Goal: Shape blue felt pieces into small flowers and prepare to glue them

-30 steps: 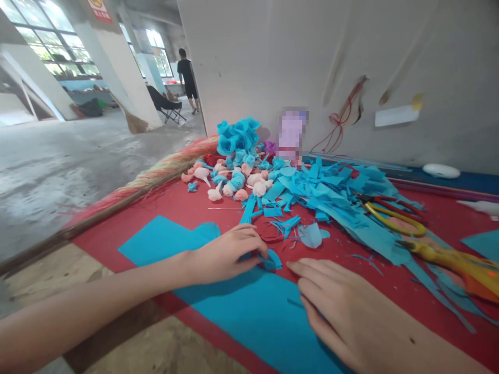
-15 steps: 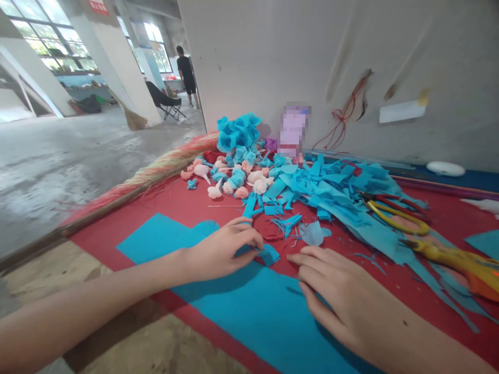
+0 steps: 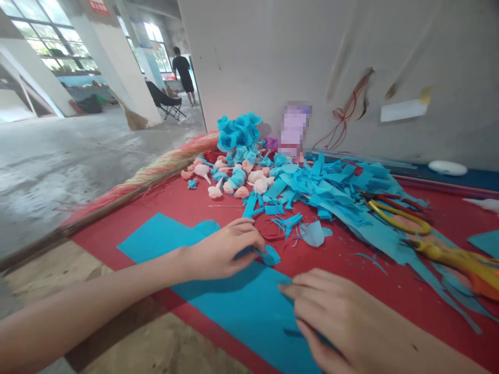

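The left hand [image 3: 228,246] is nearly closed, and between thumb and fingertips it has pinched a small blue piece [image 3: 272,255]. The right hand [image 3: 331,306] is half bent, with its fingers close together; whether it has hold of anything, I cannot tell. In the head view, I take the large sheet [image 3: 237,304] as my landmark. The piece is at the far edge of the sheet. Half a second ago the right fingertips were just beside this piece; now they have drawn back toward the near side, and they are above the sheet, or perhaps touching it. The left hand stays almost in the same place. So, as I judge, the piece depends on the left hand alone, while the right is free of it. Beyond the sheet, the scraps [image 3: 339,179] and the buds [image 3: 237,179] lie as before, and the blue flowers [image 3: 238,130] stand behind the buds. To the right of the sheet lies a yellow tool [image 3: 448,254], well apart from the piece.
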Tool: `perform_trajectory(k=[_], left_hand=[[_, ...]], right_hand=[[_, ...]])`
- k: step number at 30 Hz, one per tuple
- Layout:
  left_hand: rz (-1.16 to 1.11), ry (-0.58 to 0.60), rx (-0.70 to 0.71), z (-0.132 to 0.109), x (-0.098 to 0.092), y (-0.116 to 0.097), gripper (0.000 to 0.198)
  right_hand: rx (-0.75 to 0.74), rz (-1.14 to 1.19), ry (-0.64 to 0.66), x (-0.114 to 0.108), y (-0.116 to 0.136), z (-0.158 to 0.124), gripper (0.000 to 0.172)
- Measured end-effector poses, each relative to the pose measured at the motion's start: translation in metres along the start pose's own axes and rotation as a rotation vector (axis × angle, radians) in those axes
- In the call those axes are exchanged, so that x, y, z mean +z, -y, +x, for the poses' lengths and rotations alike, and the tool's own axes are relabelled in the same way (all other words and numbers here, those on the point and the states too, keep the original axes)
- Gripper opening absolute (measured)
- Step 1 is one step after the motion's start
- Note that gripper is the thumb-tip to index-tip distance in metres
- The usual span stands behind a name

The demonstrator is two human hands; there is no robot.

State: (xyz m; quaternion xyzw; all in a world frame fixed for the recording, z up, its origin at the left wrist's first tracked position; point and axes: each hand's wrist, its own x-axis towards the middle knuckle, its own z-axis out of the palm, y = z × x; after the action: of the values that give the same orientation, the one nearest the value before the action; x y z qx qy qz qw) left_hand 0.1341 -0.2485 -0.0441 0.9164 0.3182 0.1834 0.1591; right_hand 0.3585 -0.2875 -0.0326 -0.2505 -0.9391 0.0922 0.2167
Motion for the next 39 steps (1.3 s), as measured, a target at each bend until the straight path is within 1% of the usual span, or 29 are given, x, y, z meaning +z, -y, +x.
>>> perform_trajectory(k=[2,5,7,8,10,12,15,17,18,22,29,32,35,39], left_hand=[[0.015,0.021,0.031,0.000,0.000,0.001,0.014],[0.045,0.050,0.082,0.000,-0.001,0.003,0.016],[0.068,0.058,0.107,0.000,-0.002,0.004,0.018],[0.077,0.060,0.115,-0.001,-0.002,0.004,0.019],[0.089,0.060,0.123,-0.001,-0.003,0.005,0.019],[0.093,0.061,0.127,-0.002,-0.003,0.005,0.019],[0.094,0.062,0.129,-0.002,-0.003,0.006,0.019],[0.091,0.063,0.130,-0.003,-0.003,0.005,0.019],[0.090,0.064,0.130,-0.003,-0.004,0.005,0.019],[0.074,0.068,0.132,-0.003,-0.005,0.003,0.021],[-0.003,0.075,0.135,-0.003,-0.007,0.004,0.020],[-0.050,0.074,0.124,-0.003,-0.008,0.005,0.019],[-0.106,0.064,0.107,-0.003,-0.009,0.006,0.018],[-0.175,0.017,0.077,-0.002,-0.009,0.008,0.012]], right_hand=[[0.011,-0.019,-0.010,0.005,0.005,-0.001,0.023],[0.087,-0.055,0.016,0.012,0.007,-0.003,0.019],[0.107,-0.095,0.017,0.015,0.007,-0.004,0.020],[0.102,-0.128,-0.006,0.016,0.007,-0.005,0.022],[0.068,-0.216,-0.081,0.021,0.007,-0.007,0.028],[0.018,-0.298,-0.120,0.027,0.007,-0.009,0.033],[-0.079,-0.385,-0.055,0.037,0.006,-0.010,0.029],[-0.113,-0.427,-0.038,0.042,0.005,-0.011,0.026],[-0.126,-0.441,-0.051,0.043,0.005,-0.011,0.026],[-0.158,-0.474,-0.060,0.044,0.007,-0.011,0.027],[-0.183,-0.512,-0.134,0.044,0.010,-0.010,0.038],[-0.182,-0.516,-0.125,0.043,0.010,-0.010,0.042],[-0.177,-0.503,-0.083,0.040,0.011,-0.011,0.046],[-0.161,-0.471,-0.048,0.040,0.009,-0.012,0.040]])
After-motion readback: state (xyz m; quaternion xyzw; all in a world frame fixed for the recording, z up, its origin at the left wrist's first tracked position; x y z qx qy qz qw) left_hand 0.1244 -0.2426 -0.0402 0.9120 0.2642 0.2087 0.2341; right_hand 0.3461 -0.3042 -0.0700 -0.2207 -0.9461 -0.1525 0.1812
